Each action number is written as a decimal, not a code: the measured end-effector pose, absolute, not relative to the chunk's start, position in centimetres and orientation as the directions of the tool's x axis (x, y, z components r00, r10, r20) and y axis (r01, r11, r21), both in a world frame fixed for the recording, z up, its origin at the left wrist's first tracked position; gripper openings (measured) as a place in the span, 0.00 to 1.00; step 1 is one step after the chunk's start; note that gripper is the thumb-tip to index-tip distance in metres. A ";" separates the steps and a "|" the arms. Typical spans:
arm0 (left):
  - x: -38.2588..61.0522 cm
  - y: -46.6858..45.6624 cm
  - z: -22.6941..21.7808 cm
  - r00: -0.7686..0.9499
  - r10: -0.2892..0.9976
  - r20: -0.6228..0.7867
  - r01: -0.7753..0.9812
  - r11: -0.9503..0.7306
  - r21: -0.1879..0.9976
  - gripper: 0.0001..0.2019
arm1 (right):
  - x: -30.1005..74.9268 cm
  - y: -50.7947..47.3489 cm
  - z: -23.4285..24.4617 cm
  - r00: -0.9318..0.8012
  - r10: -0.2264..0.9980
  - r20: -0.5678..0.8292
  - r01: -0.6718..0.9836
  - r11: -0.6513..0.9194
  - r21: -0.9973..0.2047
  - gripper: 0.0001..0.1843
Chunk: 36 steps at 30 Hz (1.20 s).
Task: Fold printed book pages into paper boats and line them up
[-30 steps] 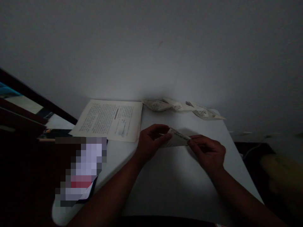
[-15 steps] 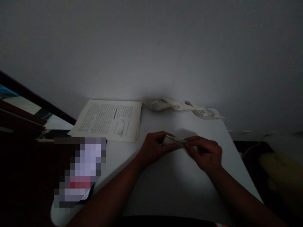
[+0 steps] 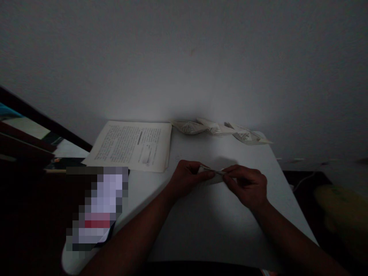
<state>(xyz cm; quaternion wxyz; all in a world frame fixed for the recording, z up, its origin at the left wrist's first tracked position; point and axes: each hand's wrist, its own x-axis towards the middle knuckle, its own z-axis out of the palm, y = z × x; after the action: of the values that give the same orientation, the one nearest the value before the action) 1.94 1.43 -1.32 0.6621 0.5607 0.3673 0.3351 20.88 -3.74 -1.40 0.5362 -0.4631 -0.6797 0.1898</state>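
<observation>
Between my two hands is a small piece of folded printed paper (image 3: 211, 179), held just above the white table (image 3: 201, 230). My left hand (image 3: 186, 178) pinches its left part, thumb on the near side. At the right end of the paper, the thumb and fingertips of my right hand (image 3: 248, 184) are pressed together on it. Part of the paper is hidden by the fingers. Beyond my hands, folded paper boats stand in a row at the table's back: one at left (image 3: 188, 127), one in the middle (image 3: 215, 128), one at right (image 3: 248, 136).
A stack of printed sheets (image 3: 129, 145) lies at the table's back left. Nearer on the left is a phone (image 3: 100, 207), its screen blurred out. The wall (image 3: 184, 69) rises behind the table. A yellowish, blurred object (image 3: 342, 214) is beyond the right edge.
My left thumb has shifted slightly left along the folded paper, and more of the paper's near face shows below the fingers. Both hands keep their hold; the boats and sheets stay put.
</observation>
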 end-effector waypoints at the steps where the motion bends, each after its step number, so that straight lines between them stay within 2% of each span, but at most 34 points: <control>1: 1.9 1.5 -1.3 0.511 0.851 -0.122 -0.039 0.165 0.986 0.14 | 20.9 -3.7 -1.4 0.007 0.833 0.553 0.427 0.497 -0.755 0.04; 5: 1.6 1.7 -1.3 0.511 0.851 -0.122 -0.029 0.159 0.987 0.14 | 21.0 -3.7 -1.4 0.016 0.843 0.537 0.426 0.480 -0.767 0.04; 14: 1.6 1.4 -0.9 0.468 0.884 0.018 0.015 -0.028 1.000 0.12 | 21.3 -3.7 -1.6 0.017 0.845 0.534 0.398 0.484 -0.779 0.05; 17: 1.5 1.3 -0.8 0.464 0.884 0.050 0.058 -0.087 0.994 0.15 | 21.4 -3.7 -1.7 0.016 0.846 0.532 0.402 0.482 -0.778 0.05; 23: 1.3 1.6 -0.8 0.510 0.860 0.014 0.142 -0.100 0.985 0.13 | 21.7 -3.6 -1.7 -0.019 0.839 0.544 0.413 0.502 -0.760 0.05; 36: 1.4 1.3 -0.7 0.455 0.886 0.085 0.117 -0.154 0.981 0.08 | 21.4 -3.9 -1.8 0.054 0.824 0.563 0.405 0.498 -0.767 0.09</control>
<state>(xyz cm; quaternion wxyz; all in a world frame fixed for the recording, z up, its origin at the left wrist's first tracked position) 1.41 1.34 -0.69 0.5308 0.6676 0.3759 0.3623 21.38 -3.88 -1.81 0.5577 -0.4647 -0.6617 0.1878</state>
